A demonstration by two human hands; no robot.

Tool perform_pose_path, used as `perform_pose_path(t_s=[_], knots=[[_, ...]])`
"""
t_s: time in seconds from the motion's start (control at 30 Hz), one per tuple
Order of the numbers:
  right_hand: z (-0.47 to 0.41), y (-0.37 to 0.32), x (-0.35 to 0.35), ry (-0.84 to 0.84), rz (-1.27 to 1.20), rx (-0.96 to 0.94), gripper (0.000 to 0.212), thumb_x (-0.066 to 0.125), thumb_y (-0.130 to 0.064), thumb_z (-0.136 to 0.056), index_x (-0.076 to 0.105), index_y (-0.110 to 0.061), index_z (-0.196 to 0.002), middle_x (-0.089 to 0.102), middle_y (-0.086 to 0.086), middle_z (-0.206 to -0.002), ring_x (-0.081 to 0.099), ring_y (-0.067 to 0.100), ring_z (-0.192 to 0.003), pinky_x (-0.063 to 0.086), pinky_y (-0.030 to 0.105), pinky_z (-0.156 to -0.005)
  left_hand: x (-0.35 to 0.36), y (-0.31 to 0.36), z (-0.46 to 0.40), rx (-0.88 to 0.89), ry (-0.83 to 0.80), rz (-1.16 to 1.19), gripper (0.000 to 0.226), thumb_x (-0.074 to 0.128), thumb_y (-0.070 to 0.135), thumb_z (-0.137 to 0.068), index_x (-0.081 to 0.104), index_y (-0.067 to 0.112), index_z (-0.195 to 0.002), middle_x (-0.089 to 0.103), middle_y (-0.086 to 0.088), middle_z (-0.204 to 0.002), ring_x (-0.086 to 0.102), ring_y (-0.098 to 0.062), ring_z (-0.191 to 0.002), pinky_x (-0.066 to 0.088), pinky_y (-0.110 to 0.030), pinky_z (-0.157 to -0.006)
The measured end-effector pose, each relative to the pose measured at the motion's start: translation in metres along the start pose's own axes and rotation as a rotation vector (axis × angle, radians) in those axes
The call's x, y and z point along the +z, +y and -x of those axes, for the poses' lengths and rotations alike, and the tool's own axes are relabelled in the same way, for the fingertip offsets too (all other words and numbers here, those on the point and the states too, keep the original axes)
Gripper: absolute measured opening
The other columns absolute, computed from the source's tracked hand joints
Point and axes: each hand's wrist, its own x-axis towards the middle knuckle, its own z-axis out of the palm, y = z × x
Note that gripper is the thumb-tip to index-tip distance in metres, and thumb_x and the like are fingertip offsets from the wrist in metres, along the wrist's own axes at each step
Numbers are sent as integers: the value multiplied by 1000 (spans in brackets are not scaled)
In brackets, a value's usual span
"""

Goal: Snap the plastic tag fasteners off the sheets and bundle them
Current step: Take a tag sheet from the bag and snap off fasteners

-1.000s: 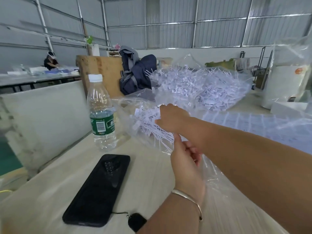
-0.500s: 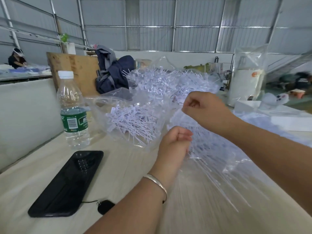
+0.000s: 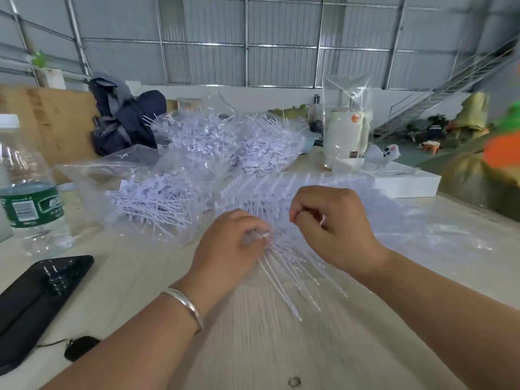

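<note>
A sheet of white plastic tag fasteners (image 3: 292,192) lies across the table in front of me. My left hand (image 3: 230,249), with a silver bangle on the wrist, grips the near end of a fan of thin white fastener stems (image 3: 289,280). My right hand (image 3: 334,223) hovers just right of it with fingers curled, pinching a small white piece. A clear bag holding loose snapped-off fasteners (image 3: 157,204) sits to the left. A larger heap of fasteners (image 3: 225,142) in clear plastic lies behind.
A water bottle (image 3: 28,198) stands at the left edge, a black phone (image 3: 36,302) with a cord near it. A dark bag (image 3: 123,122), a wooden board (image 3: 47,119), a bagged white jar (image 3: 346,136) and a white box (image 3: 405,184) stand at the back.
Both hands have dropped toward the table over the sheet. The right hand came down and closer to the left. The view has swung to the right.
</note>
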Motion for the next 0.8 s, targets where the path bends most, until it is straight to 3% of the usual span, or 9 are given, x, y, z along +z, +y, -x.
perform_pose_path(t_s=[0.07, 0.2, 0.3, 0.43, 0.57, 0.67, 0.73, 0.8], knots=[[16, -1, 5, -46, 81, -147, 19, 43, -5, -72, 55, -6, -57, 48, 3, -53, 43, 21, -48, 38, 33, -45, -1, 0, -1, -34, 88, 45, 5, 73, 22, -85, 75, 24, -81, 63, 6, -84, 56, -3, -80, 41, -16, -71], [30, 8, 20, -203, 238, -246, 19, 41, -9, -70, 44, -15, -53, 44, 4, -48, 39, 27, -41, 33, 26, -39, -5, -2, -4, -76, 177, -34, 19, 69, 17, -87, 68, 35, -78, 60, 9, -86, 58, -3, -76, 40, -12, -70], [28, 19, 24, -121, 287, -75, 20, 36, -13, -71, 45, -10, -53, 43, 3, -49, 33, 22, -44, 33, 26, -39, -10, -3, -5, -127, 252, -43, 28, 67, 18, -87, 63, 41, -71, 61, 10, -87, 58, -2, -71, 38, -7, -66], [28, 27, 18, 38, 205, 151, 20, 42, -10, -74, 58, -8, -64, 57, 2, -65, 51, 22, -57, 44, 36, -49, -10, 2, -4, -215, 349, 129, 25, 68, 18, -83, 67, 33, -63, 66, 9, -81, 57, -3, -69, 38, -6, -63], [28, 30, 18, 84, 204, 261, 22, 47, -10, -84, 66, -8, -95, 63, 2, -93, 52, 21, -89, 44, 39, -71, -13, 10, -2, -253, 370, 369, 18, 63, 19, -79, 70, 26, -63, 65, 2, -70, 58, -13, -66, 46, -23, -67], [26, 39, 20, -46, 292, 292, 23, 48, -13, -93, 65, -7, -108, 66, 5, -109, 53, 26, -107, 43, 42, -89, -16, 15, 0, -277, 342, 536, 20, 61, 19, -77, 70, 25, -60, 63, 1, -66, 53, -4, -63, 43, -20, -64], [24, 46, 21, -216, 355, 310, 26, 43, -19, -97, 64, -5, -107, 66, 7, -109, 53, 26, -110, 41, 38, -93, -19, 15, -2, -329, 309, 674, 23, 60, 17, -76, 70, 25, -57, 65, 7, -67, 55, -5, -68, 42, -22, -67], [21, 49, 18, -432, 297, 375, 33, 42, -25, -99, 58, -7, -122, 59, 4, -129, 47, 23, -123, 34, 33, -102, -18, 15, -4, -403, 239, 806, 33, 56, 14, -80, 70, 26, -53, 65, 8, -65, 55, -7, -68, 41, -24, -67]])
